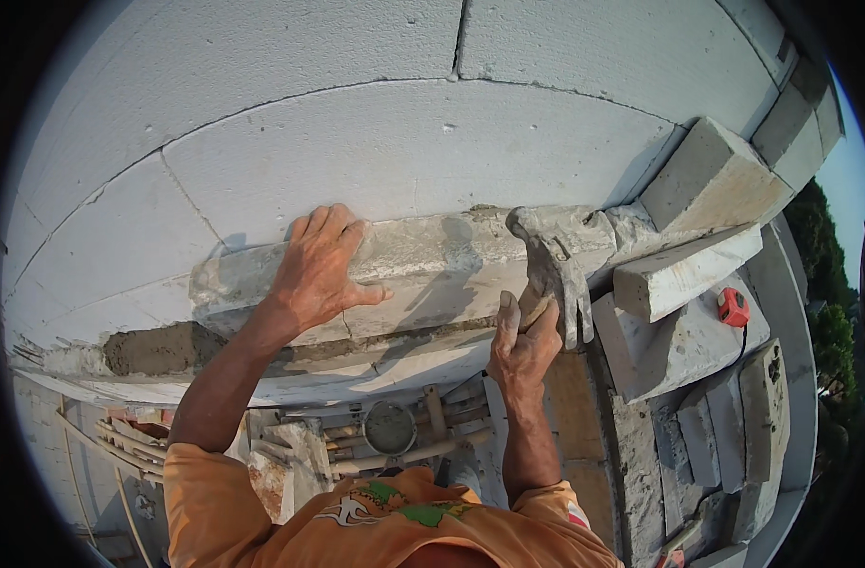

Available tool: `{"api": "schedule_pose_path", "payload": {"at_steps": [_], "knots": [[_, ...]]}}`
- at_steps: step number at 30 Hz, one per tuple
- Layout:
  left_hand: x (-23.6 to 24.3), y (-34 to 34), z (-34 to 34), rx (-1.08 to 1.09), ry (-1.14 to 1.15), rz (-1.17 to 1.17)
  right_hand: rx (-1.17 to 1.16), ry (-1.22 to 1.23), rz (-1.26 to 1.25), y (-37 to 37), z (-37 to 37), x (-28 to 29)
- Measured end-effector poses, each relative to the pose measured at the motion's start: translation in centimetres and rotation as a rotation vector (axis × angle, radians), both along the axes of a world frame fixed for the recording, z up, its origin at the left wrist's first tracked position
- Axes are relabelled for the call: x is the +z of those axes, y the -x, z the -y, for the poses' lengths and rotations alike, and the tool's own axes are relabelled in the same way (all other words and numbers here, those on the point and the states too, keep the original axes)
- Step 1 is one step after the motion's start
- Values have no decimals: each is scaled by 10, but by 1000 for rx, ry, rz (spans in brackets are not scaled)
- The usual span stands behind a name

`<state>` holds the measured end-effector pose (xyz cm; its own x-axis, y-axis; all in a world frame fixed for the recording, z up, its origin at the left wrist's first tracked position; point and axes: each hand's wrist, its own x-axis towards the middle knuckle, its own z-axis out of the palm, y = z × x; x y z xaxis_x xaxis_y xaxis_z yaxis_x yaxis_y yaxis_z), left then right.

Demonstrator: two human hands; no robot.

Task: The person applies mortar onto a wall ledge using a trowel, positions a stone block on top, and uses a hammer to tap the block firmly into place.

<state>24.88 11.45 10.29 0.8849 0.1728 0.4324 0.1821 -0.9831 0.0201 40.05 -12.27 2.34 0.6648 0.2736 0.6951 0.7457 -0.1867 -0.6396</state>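
An orange shirt (404, 516) sits before the long grey block (409, 293); the left hand (324, 263) rests spread on it, the right hand (524, 350) curls round the hammer (546, 265), its head near the block's right end.

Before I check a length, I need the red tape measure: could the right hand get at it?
Probably not while the right hand holds the hammer, though the tape measure lies uncovered on a pale block.
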Motion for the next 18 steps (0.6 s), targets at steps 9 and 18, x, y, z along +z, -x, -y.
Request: {"api": "schedule_pose_path", "payload": {"at_steps": [9,18], "knots": [[-3,0,-2,-20,4,23,-78,-34,79,-6,2,4],[2,2,3,18,52,-24,-74,153,-94,-2,2,14]]}}
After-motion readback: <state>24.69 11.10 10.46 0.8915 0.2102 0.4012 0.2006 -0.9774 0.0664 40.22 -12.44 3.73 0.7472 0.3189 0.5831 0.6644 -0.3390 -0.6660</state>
